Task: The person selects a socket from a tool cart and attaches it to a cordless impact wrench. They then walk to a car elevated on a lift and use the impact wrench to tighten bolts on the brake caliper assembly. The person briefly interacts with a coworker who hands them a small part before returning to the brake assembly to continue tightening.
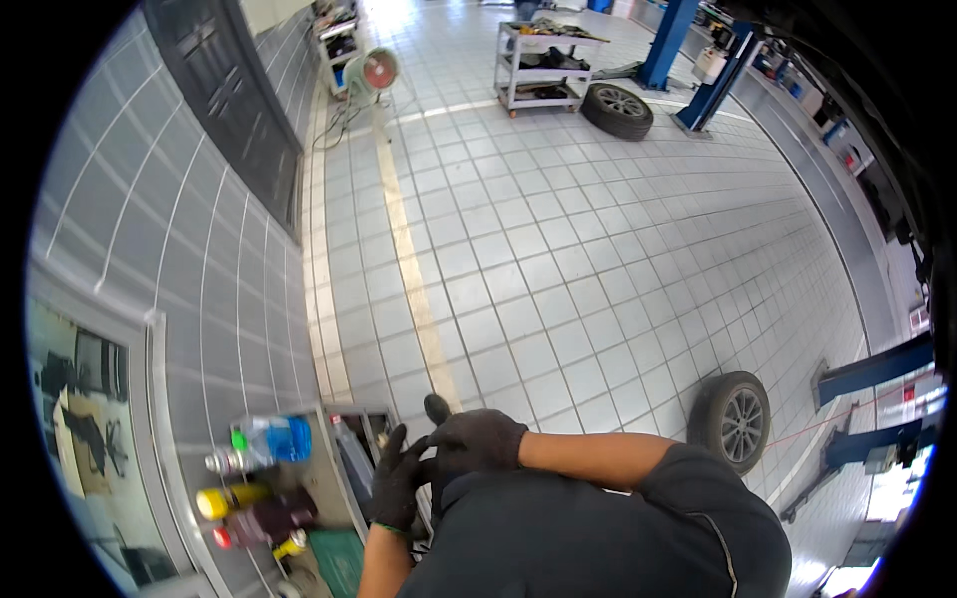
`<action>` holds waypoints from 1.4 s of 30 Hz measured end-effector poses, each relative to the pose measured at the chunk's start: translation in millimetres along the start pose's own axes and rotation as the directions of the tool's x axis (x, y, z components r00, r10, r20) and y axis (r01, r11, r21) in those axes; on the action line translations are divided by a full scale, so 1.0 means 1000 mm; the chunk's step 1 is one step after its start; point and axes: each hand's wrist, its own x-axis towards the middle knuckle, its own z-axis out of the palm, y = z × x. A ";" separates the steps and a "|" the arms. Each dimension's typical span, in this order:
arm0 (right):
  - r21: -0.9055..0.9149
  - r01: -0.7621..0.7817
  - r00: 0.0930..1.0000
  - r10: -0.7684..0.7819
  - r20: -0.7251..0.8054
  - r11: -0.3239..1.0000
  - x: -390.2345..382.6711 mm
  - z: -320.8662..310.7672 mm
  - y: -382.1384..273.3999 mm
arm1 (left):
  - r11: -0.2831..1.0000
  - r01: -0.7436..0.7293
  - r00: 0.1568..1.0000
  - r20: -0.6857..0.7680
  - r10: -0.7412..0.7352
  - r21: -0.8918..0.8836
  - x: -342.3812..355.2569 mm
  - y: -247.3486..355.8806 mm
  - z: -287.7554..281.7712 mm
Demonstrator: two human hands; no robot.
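Note:
Both of my hands wear black gloves and are close together in front of my dark shirt. My left hand (397, 485) is beside an open-topped grey compartment (356, 453), its fingers extended and apart. My right hand (480, 440) reaches across from the right, fingers curled down towards the left one. What those curled fingers hold, if anything, is hidden. A dark rounded object (437, 407) shows just beyond the hands; I cannot tell what it is. Inside the compartment lies a long grey item with a reddish end (339, 429).
Left of my hands, a surface holds a blue-liquid bottle (289, 439), a yellow bottle (231, 500) and a dark red-capped bottle (264, 521). One wheel (733, 421) is at right, another (618, 110) beside a tool cart (546, 70). A fan (374, 72) and blue lift posts (670, 45) stand farther off.

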 end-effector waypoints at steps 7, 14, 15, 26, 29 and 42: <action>-0.182 -0.115 0.878 0.014 -0.479 0.976 0.108 -0.135 0.082 | 0.943 -0.132 0.896 0.444 -0.017 0.304 0.221 0.138 0.106; -0.153 -0.196 0.649 0.011 -0.761 0.969 0.171 -0.286 0.147 | 0.911 -0.185 0.710 0.691 -0.134 0.367 0.392 0.256 0.221; -0.105 -0.220 0.622 0.056 -0.781 0.970 0.177 -0.304 0.160 | 0.906 -0.171 0.701 0.694 -0.164 0.387 0.413 0.265 0.239; -0.001 -0.171 0.582 0.100 -0.807 0.985 0.257 -0.566 0.344 | 0.907 0.075 0.825 0.485 -0.289 0.414 0.638 0.368 0.420; -0.149 -0.100 0.602 -0.060 -0.796 0.984 0.277 -0.657 0.370 | 0.899 0.034 0.839 0.476 -0.263 0.437 0.694 0.405 0.470; -0.306 -0.129 0.629 -0.161 -0.761 0.943 0.446 -0.902 0.520 | 0.862 -0.156 0.839 0.525 -0.142 0.483 0.984 0.533 0.607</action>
